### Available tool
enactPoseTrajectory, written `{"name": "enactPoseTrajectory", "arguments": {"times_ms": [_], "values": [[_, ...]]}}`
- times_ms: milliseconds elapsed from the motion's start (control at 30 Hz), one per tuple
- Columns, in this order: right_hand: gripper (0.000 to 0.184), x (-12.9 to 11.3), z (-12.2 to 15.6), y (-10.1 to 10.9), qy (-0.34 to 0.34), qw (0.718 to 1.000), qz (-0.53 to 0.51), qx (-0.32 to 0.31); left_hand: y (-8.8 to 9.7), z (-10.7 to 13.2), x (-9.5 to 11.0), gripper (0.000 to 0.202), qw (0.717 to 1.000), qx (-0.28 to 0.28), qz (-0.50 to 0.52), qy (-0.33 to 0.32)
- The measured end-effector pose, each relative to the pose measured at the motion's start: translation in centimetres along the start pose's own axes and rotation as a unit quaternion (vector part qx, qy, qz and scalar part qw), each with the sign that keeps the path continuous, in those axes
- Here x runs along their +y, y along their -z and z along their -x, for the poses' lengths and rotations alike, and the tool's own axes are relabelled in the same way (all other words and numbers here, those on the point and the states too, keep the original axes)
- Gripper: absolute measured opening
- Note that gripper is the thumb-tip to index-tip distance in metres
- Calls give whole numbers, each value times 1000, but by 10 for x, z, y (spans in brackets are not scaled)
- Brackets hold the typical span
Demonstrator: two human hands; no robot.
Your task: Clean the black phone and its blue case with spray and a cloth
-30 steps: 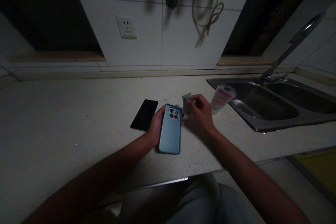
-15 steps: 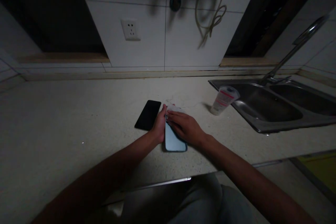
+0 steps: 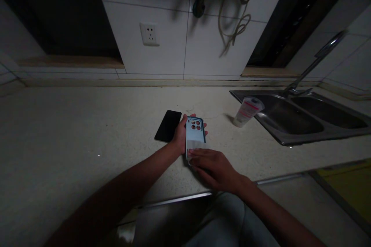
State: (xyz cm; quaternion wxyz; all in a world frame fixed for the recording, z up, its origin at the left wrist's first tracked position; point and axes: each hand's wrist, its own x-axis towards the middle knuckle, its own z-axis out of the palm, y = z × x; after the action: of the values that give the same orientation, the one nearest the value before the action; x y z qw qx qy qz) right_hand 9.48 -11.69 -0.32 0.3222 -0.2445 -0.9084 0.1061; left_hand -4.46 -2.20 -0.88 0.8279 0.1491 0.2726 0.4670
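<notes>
left hand [image 3: 181, 138] clasps light-blue rectangular phone case [image 3: 195, 129] | right hand [image 3: 215, 166] flat, pressing small pale wipe [image 3: 197, 145] onto case, nearward of grip | flat black phone [image 3: 168, 125] just left of grip

Phone cases: one blue case [image 3: 195, 128] is showing
Phones: one black phone [image 3: 168, 125] is lying
Hands: two are working, left hand [image 3: 181, 137], right hand [image 3: 213, 166]
Cups: one cup [image 3: 246, 111] is standing

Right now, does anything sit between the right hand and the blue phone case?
Yes: a pale wipe lies on the near end of the phone case, pressed under the right hand. The left hand grips the case's left edge, clear of that spot.
</notes>
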Motion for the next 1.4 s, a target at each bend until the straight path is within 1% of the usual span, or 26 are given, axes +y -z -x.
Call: {"name": "enactPoseTrajectory", "arguments": {"times_ms": [67,167,267,367,467,533,633,700,800,900,1000,1100,1200,1267,1400], "values": [[27,-4,7,5,2,1000,9,-19,-2,1,0,46,1000,3,-6,-1],[31,-2,17,16,2,998,44,-49,-4,2,0,44,1000,12,-6,-9],[33,6,24,30,11,991,113,-71,-5,1,0,43,1000,11,-1,-5],[36,16,24,39,26,983,161,-88,-3,-1,0,46,1000,1,-17,1],[36,32,16,44,18,978,182,-102,0,-4,-2,48,999,-9,-31,5],[36,46,6,46,14,975,196,-107,2,-5,-3,45,1000,-11,-26,4],[34,68,-11,49,-1,971,218,-94,3,-6,-5,38,1000,-13,-10,-1],[33,78,-23,50,-25,968,233,-87,2,-7,-6,35,1000,-17,1,-3],[27,82,-39,45,-56,958,265,-88,2,-8,-6,36,1000,-22,12,-8],[19,80,-50,35,-105,947,296,-68,3,-9,-3,37,999,-34,18,1],[20,77,-58,23,-174,939,293,-36,5,-8,-1,37,999,-37,26,25],[25,72,-65,12,-213,943,255,-12,4,-7,1,39,998,-25,27,56],[29,63,-69,3,-218,949,226,7,3,-4,1,42,997,-2,21,73],[30,56,-70,-2,-210,955,210,8,2,-3,2,42,997,7,17,77],[27,41,-64,-8,-186,965,187,-6,4,-4,4,36,998,-15,26,48]]}}
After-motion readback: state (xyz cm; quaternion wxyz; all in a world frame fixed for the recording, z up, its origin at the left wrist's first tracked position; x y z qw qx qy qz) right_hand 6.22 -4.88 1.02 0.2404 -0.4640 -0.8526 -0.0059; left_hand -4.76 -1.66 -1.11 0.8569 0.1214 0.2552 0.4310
